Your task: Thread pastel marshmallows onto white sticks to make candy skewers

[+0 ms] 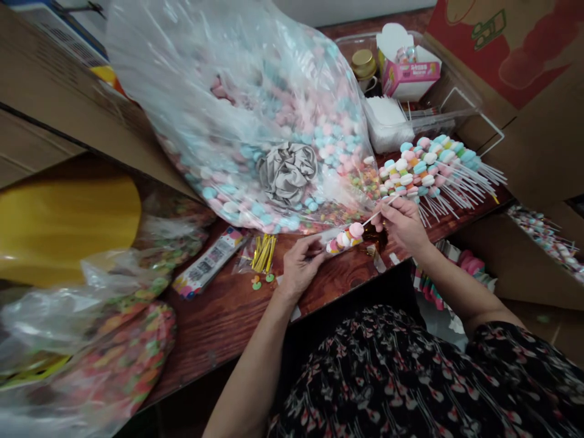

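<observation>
A candy skewer [354, 231] with pink and white marshmallow pieces on a white stick lies between my hands, above the front of the table. My right hand [405, 224] pinches the bare end of its stick. The other end sits in or against a small clear plastic sleeve [325, 236], which the fingers of my left hand [302, 263] pinch. How deep the candy is in the sleeve I cannot tell. Right beside my right hand lies a pile of finished skewers [422, 167]. Gold twist ties [263, 253] lie left of my left hand.
A huge clear bag of pastel marshmallows [292, 97] fills the back, a grey scrunchie [289, 173] on it. Gummy bags [132, 359] crowd the left. A clear bin [456, 100] and cardboard boxes [511, 134] stand at the right; a flat printed packet [210, 263] lies left.
</observation>
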`<control>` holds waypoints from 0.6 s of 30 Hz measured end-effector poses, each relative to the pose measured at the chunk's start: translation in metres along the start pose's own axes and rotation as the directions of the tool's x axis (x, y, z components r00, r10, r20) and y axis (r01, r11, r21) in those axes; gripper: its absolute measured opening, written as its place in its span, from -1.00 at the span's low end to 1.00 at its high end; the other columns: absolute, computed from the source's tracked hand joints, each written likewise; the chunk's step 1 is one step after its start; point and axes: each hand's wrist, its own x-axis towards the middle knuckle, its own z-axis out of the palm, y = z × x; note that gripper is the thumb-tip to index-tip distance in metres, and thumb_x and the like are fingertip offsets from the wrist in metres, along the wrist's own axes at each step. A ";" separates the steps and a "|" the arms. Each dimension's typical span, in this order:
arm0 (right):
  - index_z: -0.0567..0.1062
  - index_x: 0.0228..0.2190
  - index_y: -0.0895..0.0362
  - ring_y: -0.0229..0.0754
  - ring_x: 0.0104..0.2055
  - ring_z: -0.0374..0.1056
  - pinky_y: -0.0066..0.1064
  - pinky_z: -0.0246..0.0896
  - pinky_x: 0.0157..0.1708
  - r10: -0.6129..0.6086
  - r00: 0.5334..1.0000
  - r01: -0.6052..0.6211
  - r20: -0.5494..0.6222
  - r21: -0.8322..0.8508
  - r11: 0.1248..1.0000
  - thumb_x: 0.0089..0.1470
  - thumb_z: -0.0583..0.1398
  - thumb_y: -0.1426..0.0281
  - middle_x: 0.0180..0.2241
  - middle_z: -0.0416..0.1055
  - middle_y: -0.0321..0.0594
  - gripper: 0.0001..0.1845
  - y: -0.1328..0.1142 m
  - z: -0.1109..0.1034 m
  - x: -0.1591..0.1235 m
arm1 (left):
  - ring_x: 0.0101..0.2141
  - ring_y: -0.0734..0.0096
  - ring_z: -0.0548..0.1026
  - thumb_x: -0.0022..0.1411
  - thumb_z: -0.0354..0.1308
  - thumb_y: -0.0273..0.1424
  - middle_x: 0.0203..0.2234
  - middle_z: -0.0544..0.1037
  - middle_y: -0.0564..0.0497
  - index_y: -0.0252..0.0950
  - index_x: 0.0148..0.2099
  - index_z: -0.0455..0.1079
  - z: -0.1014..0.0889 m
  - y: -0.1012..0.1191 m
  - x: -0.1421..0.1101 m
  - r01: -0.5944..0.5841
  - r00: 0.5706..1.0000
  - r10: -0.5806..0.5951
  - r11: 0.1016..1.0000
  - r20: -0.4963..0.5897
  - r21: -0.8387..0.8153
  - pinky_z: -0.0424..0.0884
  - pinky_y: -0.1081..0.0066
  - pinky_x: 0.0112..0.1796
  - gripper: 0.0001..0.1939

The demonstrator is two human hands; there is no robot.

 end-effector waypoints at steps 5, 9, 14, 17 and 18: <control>0.51 -0.40 0.16 -0.35 -0.56 0.35 -0.51 0.30 -0.52 -0.030 0.999 0.032 0.044 -0.057 0.998 0.11 0.25 0.22 -0.52 0.49 -0.29 -0.76 -0.006 0.006 -0.011 | -0.17 0.23 0.41 0.15 0.20 -0.39 -0.20 0.48 -0.08 -0.20 0.02 0.48 0.005 0.008 0.008 -0.173 0.982 0.140 0.936 0.126 0.307 0.37 0.23 -0.11 -0.65; 0.53 -0.36 0.13 -0.31 -0.52 0.37 -0.46 0.33 -0.48 -0.118 0.991 0.123 0.063 -0.087 0.989 0.15 0.21 0.24 -0.51 0.48 -0.29 -0.79 -0.012 0.006 -0.018 | -0.07 0.09 0.34 0.13 0.21 -0.41 -0.12 0.49 -0.13 -0.23 -0.13 0.49 0.003 0.023 0.018 -0.275 0.960 0.228 0.879 0.163 0.390 0.26 0.12 -0.04 -0.78; 0.54 -0.40 0.10 -0.29 -0.54 0.35 -0.41 0.33 -0.51 -0.246 0.960 0.260 0.131 -0.101 0.960 0.13 0.21 0.16 -0.54 0.45 -0.28 -0.73 -0.024 0.001 -0.018 | -0.34 0.34 0.40 0.24 0.15 -0.30 -0.38 0.49 0.01 -0.27 -0.22 0.39 0.000 0.046 0.024 -0.202 0.957 0.158 0.964 0.243 0.171 0.30 0.36 -0.25 -0.85; 0.53 -0.40 0.12 -0.29 -0.56 0.33 -0.45 0.27 -0.58 -0.211 0.961 0.230 0.181 -0.092 0.969 0.14 0.21 0.18 -0.54 0.44 -0.28 -0.74 -0.035 -0.003 -0.016 | -0.45 0.46 0.34 0.23 0.17 -0.24 -0.47 0.42 0.10 -0.28 -0.28 0.34 -0.001 0.056 0.024 -0.072 0.960 0.062 0.997 0.271 0.027 0.27 0.49 -0.38 -0.80; 0.53 -0.41 0.13 -0.30 -0.55 0.33 -0.47 0.25 -0.59 -0.193 0.964 0.214 0.185 -0.100 0.972 0.15 0.21 0.20 -0.53 0.44 -0.28 -0.75 -0.038 -0.004 -0.015 | -0.46 0.48 0.32 0.21 0.19 -0.23 -0.50 0.39 0.12 -0.28 -0.31 0.33 -0.001 0.059 0.023 -0.048 0.963 0.039 0.999 0.267 0.026 0.25 0.51 -0.39 -0.78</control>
